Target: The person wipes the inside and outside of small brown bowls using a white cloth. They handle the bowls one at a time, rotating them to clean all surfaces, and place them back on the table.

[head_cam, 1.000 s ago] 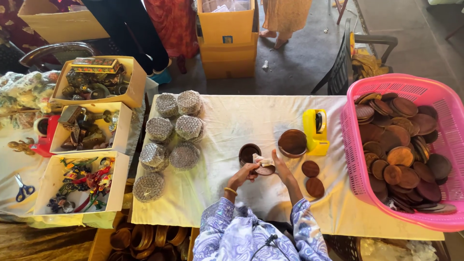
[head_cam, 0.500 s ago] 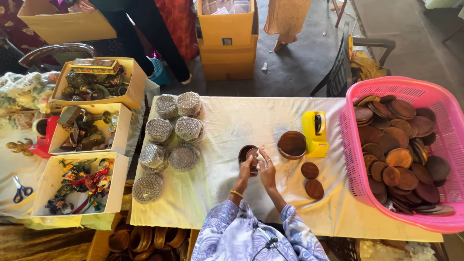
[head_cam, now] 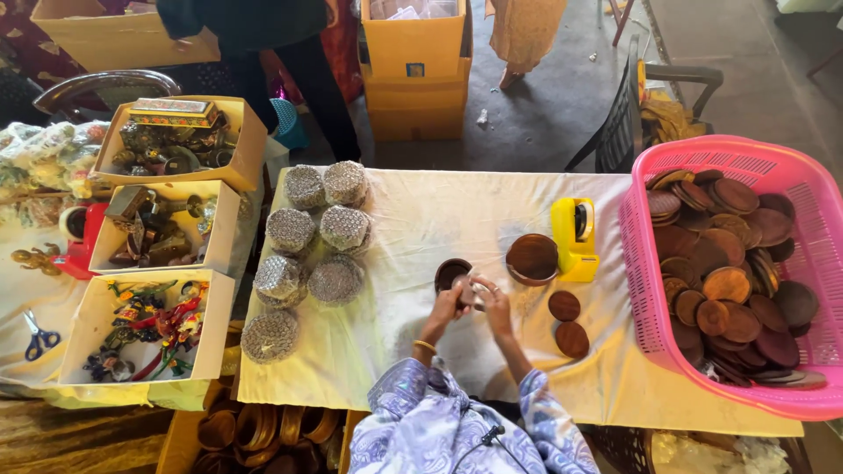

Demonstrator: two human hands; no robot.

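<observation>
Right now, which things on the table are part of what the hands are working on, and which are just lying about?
In use:
left hand and right hand, together on a small brown round piece
dark round bowl
round wooden dish
yellow tape dispenser
two brown discs
pink basket of discs
wrapped bundles

Lying about:
trinket boxes
scissors

A second ago the left hand [head_cam: 445, 307] and right hand [head_cam: 493, 303] were lower and to the right, close to the two loose wooden discs [head_cam: 564, 305], working a small pale piece. Now both have moved up and left to the small dark round dish [head_cam: 451, 272] — held together over its near edge. Behind the counter [head_cam: 421, 219], the standing person in dark clothes [head_cam: 263, 35] has shifted right.
</observation>
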